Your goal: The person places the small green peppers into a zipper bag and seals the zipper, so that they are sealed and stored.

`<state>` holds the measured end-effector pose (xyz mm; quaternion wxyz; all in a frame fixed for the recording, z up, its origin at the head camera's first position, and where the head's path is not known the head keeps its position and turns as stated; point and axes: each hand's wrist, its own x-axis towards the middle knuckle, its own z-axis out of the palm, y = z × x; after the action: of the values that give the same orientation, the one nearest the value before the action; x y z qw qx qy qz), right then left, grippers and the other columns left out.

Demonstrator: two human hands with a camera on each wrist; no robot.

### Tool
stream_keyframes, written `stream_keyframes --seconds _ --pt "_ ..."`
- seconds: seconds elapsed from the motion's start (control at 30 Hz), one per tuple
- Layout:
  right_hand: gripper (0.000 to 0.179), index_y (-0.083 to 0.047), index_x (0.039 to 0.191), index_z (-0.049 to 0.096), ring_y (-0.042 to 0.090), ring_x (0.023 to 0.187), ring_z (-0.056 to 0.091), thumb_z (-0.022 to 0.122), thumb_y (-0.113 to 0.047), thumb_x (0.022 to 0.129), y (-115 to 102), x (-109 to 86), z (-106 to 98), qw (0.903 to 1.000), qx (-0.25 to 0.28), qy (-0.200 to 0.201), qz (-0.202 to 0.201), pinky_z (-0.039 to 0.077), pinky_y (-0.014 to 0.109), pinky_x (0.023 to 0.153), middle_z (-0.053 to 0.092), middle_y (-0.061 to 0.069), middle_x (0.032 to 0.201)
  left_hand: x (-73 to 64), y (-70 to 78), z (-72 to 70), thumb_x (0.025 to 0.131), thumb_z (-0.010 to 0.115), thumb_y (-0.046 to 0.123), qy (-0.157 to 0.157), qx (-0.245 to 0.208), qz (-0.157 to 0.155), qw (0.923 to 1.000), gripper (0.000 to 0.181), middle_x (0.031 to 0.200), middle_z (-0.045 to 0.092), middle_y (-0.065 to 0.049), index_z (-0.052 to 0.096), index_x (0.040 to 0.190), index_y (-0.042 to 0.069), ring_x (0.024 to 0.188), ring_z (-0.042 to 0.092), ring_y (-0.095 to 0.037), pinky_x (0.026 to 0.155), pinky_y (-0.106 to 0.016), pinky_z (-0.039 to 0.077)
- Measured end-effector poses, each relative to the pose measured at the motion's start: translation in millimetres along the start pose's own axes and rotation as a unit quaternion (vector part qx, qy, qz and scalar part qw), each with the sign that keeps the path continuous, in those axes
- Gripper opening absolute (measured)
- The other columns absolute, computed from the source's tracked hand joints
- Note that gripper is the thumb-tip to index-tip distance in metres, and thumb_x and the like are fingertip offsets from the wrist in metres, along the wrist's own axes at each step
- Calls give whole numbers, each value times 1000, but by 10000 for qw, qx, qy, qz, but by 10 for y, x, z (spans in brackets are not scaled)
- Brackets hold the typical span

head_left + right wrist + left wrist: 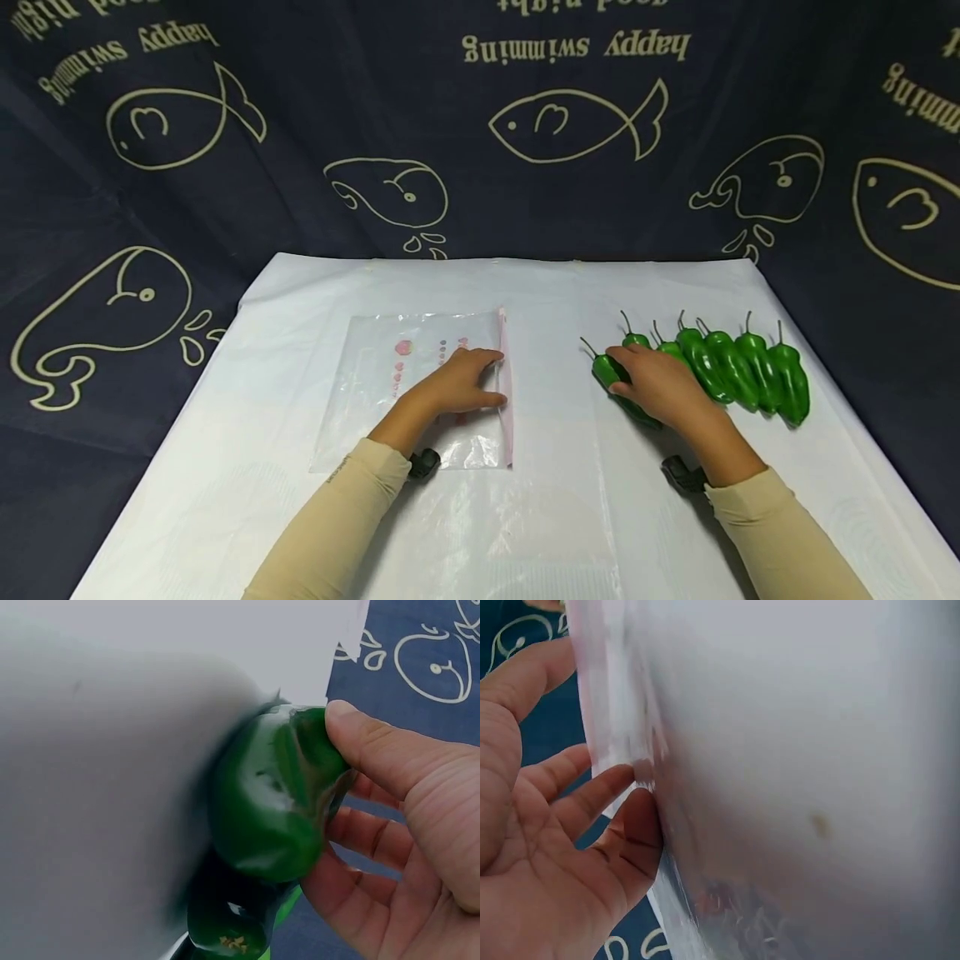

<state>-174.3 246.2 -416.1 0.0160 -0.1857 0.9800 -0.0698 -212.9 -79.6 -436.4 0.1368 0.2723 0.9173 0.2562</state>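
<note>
A clear zip bag [360,375] with small red prints lies flat on the table, its pink zip edge [507,433] to the right. My left hand [457,382] is over the bag, fingers and thumb apart, with the tips at the zip edge. In the left wrist view its relaxed fingers touch the plastic. My right hand [663,385] grips the leftmost green pepper [604,371], thumb on the near side and fingers on the far side. The right wrist view shows this glossy pepper [262,795] close up, another pepper [229,922] below it.
Several more green peppers [757,375] lie side by side in a slanting row to the right of my right hand. A white cover [555,533] spreads over the table. Behind it hangs a dark cloth [465,108] with fish and whale drawings.
</note>
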Motion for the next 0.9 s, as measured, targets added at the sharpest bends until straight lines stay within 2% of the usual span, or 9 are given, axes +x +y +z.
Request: stream_keyframes --seconds 0.17,0.27,0.4,0.5,0.63,0.77,0.9 --pt "61 0 138 54 46 105 62 76 -25 87 -6 0 7 10000 -15 5 39 52 58 81 55 32 131 -17 -14 -20 80 81 29 -8 -400 -178 9990 75 147 48 -10 49 145 8 134 40 -29 113 -38 31" --pt "61 -1 138 54 45 104 62 76 -25 87 -12 1 4 10000 -16 -11 80 52 58 81 55 32 131 -20 -33 -26 80 81 30 -7 -731 -435 9964 74 149 46 -8 49 145 11 138 36 -28 114 -39 30" --pt "62 -1 139 54 46 105 62 76 -26 87 -20 -1 -3 9999 11 -40 145 52 58 81 55 32 132 -17 -59 -22 81 81 28 21 -1332 -742 9883 73 150 45 -6 49 145 14 123 50 -27 112 -39 32" --pt "63 -1 139 53 46 106 61 76 -26 87 -18 -5 -13 9998 84 -66 186 51 59 83 54 32 132 -9 -70 -17 81 81 27 38 -1564 -831 9842 72 149 46 -5 50 145 14 121 52 -22 112 -36 33" --pt "63 1 140 52 46 107 60 76 -25 87 -9 -13 -40 9992 350 12 197 51 58 83 55 31 131 -6 -65 -3 81 81 26 79 -1472 -710 9865 72 146 49 -7 50 144 12 136 41 -20 113 -37 32" --pt "63 2 140 51 45 109 60 76 -24 88 -21 -4 -77 9972 706 213 110 50 57 85 56 30 131 -7 -47 6 81 81 24 156 -1353 -645 9886 72 143 51 -9 49 144 9 136 41 -24 113 -39 32" --pt "64 1 141 49 42 105 62 75 -25 88 -55 26 -81 9955 887 338 22 51 56 82 59 27 127 -16 -15 3 81 81 22 189 -1301 -767 9883 72 143 50 -10 49 144 8 135 41 -26 112 -40 33"
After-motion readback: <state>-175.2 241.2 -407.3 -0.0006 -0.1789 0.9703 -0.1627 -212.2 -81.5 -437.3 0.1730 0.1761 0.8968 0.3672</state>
